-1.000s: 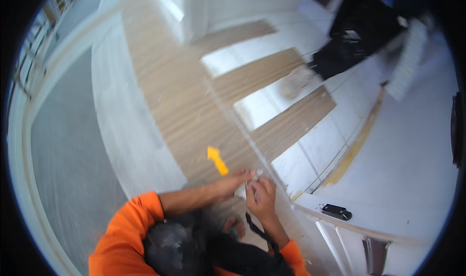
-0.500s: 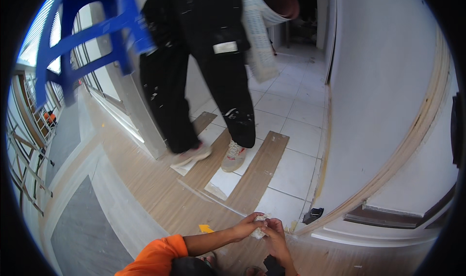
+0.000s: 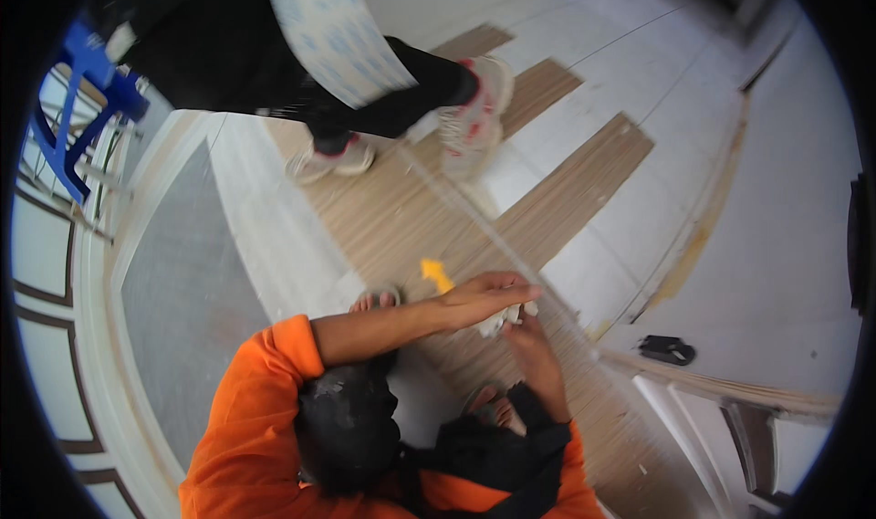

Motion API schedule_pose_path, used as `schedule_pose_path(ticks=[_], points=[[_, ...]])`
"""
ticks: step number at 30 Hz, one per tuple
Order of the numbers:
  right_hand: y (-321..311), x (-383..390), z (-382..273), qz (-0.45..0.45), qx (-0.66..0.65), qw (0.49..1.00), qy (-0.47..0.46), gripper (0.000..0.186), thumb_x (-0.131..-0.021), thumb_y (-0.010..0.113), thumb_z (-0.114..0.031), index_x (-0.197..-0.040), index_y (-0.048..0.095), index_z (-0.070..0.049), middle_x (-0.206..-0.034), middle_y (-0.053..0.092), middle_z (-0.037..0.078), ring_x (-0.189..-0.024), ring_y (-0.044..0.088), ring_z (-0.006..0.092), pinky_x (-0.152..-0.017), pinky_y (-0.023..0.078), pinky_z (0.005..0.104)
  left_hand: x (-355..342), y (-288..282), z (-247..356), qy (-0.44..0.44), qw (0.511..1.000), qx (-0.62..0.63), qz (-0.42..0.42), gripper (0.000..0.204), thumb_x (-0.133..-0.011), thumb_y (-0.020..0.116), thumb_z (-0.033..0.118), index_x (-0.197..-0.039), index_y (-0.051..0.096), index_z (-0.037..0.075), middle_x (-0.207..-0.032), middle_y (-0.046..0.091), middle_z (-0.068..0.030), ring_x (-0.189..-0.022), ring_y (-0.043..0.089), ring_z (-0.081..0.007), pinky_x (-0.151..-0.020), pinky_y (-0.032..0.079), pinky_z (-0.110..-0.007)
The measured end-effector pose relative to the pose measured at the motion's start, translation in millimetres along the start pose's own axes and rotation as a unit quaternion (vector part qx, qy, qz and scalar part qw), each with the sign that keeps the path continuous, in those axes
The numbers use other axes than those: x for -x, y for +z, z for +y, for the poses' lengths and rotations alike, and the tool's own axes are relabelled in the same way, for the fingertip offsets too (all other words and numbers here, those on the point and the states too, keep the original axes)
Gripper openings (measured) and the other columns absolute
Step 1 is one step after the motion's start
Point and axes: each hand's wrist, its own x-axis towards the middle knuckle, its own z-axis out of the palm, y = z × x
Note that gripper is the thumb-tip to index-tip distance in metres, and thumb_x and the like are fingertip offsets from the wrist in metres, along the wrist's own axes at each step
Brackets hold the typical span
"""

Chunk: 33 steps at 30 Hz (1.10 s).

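A crumpled white wad (image 3: pixel 499 322), either cloth or paper, is between my two hands above the wood-look planks. My left hand (image 3: pixel 484 300) lies over its top, closed about it with the fingers pointing right. From below, my right hand (image 3: pixel 529 336) grips the wad's right side, its fingers partly hidden behind it. Both forearms come out of orange sleeves.
A person in dark trousers stands on the planks (image 3: pixel 401 213) with a white-and-blue patterned sheet (image 3: pixel 338 35); a blue plastic stool (image 3: pixel 68 108) is beside them. White tiles (image 3: pixel 584 286) lie between planks. A small black object (image 3: pixel 666 349) sits near the wall; a yellow arrow (image 3: pixel 436 274) marks the floor.
My view has tilted down and turned. The other person has stepped leftward and closer with the stool and sheet. My left hand has shifted from pinching the wad to covering it.
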Motion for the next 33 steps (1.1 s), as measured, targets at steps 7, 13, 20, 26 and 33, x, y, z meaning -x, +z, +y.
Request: schedule_pose_path(ticks=[7,13,20,26,33], points=[[45.1,-78.3,-15.3,-0.050,0.451,0.891,0.030,0.076,-0.062,0.082,-0.024,-0.123,0.044,-0.003,-0.117,0.052,0.009,-0.113,0.047,0.0216,-0.093,0.039,0.0342,42.4,-63.0,-16.9,0.127,0.957,-0.173,0.196,0.028,-0.081,0.060,0.024,-0.102,0.060,0.004,-0.086,0.062,-0.0092,-0.070,0.057,-0.0106,-0.065,0.047,-0.026],[81.2,-161.7,-126.1,0.107,0.546,0.830,-0.036,0.017,-0.079,0.067,-0.012,-0.095,0.065,-0.004,-0.086,0.063,0.002,-0.085,0.058,0.0118,-0.082,0.044,0.0253,38.6,-141.7,-8.1,-0.026,0.987,-0.099,0.125,0.020,-0.081,0.058,0.018,-0.096,0.061,0.006,-0.079,0.063,-0.0074,-0.079,0.059,-0.0151,-0.069,0.046,-0.029],[142.1,-242.8,-184.7,0.190,0.682,0.699,-0.096,0.024,-0.091,0.054,-0.026,-0.089,0.062,-0.003,-0.076,0.058,0.000,-0.073,0.053,0.0089,-0.071,0.042,0.0231,28.4,-182.1,-31.5,-0.024,0.998,0.046,0.021,0.022,-0.082,0.060,0.024,-0.097,0.063,0.008,-0.087,0.062,-0.0041,-0.079,0.058,-0.0125,-0.071,0.045,-0.027],[153.6,-294.1,-133.9,0.062,0.741,0.668,-0.012,0.018,-0.089,0.054,-0.018,-0.091,0.059,-0.001,-0.080,0.059,0.004,-0.074,0.054,0.0131,-0.067,0.044,0.0256,11.2,-202.8,-86.6,0.002,0.953,0.302,-0.029,0.022,-0.084,0.060,0.017,-0.102,0.061,0.005,-0.097,0.063,-0.0054,-0.088,0.059,-0.0125,-0.071,0.048,-0.026],[119.2,-383.6,-46.6,-0.006,0.742,0.668,-0.063,0.021,-0.086,0.052,-0.012,-0.102,0.061,-0.001,-0.096,0.063,0.016,-0.086,0.060,0.0267,-0.077,0.047,0.0329,62.7,-267.2,-92.4,0.039,0.875,0.479,0.056,0.017,-0.083,0.053,0.002,-0.098,0.059,0.000,-0.117,0.057,-0.0193,-0.098,0.059,-0.0214,-0.081,0.050,-0.031]])
